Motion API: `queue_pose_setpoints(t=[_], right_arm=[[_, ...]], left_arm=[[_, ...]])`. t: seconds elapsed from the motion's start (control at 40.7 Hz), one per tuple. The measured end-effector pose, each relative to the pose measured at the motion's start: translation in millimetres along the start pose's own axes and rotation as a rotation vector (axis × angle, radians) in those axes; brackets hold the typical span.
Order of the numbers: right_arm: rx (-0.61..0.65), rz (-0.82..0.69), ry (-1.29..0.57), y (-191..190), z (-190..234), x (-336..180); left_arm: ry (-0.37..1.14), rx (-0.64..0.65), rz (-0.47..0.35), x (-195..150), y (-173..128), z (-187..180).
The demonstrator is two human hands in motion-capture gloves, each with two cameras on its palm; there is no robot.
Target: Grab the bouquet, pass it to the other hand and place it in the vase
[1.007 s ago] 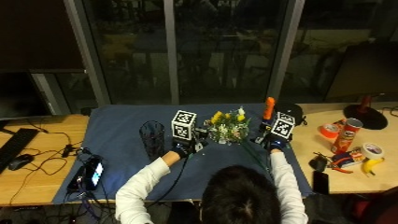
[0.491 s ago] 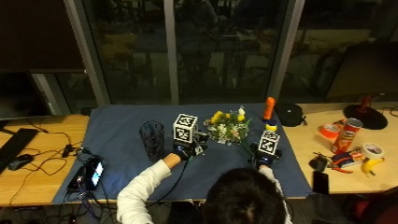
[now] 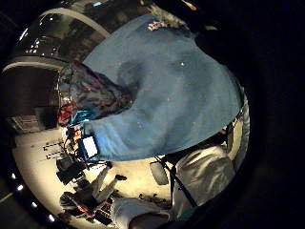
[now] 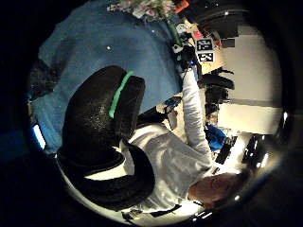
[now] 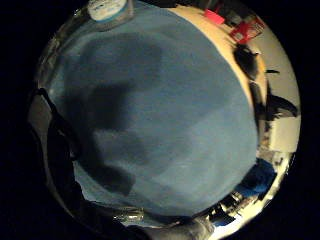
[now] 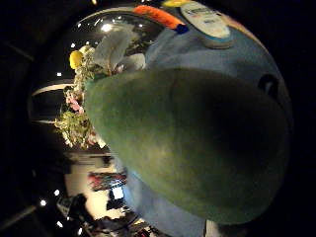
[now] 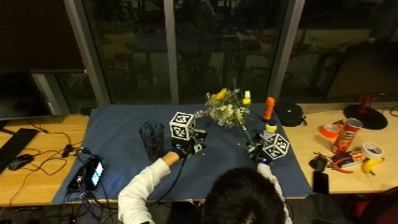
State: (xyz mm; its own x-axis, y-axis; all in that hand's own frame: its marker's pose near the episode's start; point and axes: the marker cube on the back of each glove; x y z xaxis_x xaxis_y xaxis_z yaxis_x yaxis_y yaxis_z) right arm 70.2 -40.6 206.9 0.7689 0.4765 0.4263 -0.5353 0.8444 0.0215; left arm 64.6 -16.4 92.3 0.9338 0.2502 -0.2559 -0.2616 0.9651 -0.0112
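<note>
Green bouquet [image 7: 231, 110] stems held in right hand [image 7: 260, 151] fingers (upright); left hand [image 7: 184, 148] fingers unclear

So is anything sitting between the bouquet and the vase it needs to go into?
Nothing visible. The bouquet is held up by the right hand; the dark vase stands on the blue cloth beside the left hand, which hovers between them, holding nothing.
</note>
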Motion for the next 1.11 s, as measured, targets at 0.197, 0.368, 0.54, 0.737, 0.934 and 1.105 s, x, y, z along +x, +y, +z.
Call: queue_pose_setpoints(t=[0.197,0.368,0.54,0.737,0.934,1.105], right_arm=[[-0.105,0.004,-0.38,12.5,-38.9,-60.5],[-0.068,-0.06,-0.593,13.4,-66.4,-110.6],[-0.031,-0.16,-0.766,16.2,-76.6,-148.4],[0.062,-0.222,-0.831,22.3,-64.1,-172.8],[0.019,-0.301,-0.868,48.1,-61.7,-203.3],[-0.073,-0.358,-0.912,51.6,-30.6,-212.4]], left_arm=[[0.222,0.096,0.03,8.3,-25.6,-15.8],[0.595,0.141,0.042,21.4,-49.0,-31.4],[0.932,0.1,0.066,42.9,-61.8,-52.9],[1.185,0.094,-0.003,59.4,-77.4,-74.0],[1.278,0.138,-0.045,76.7,-99.1,-75.0],[1.419,0.18,-0.085,98.9,-98.2,-75.2]])
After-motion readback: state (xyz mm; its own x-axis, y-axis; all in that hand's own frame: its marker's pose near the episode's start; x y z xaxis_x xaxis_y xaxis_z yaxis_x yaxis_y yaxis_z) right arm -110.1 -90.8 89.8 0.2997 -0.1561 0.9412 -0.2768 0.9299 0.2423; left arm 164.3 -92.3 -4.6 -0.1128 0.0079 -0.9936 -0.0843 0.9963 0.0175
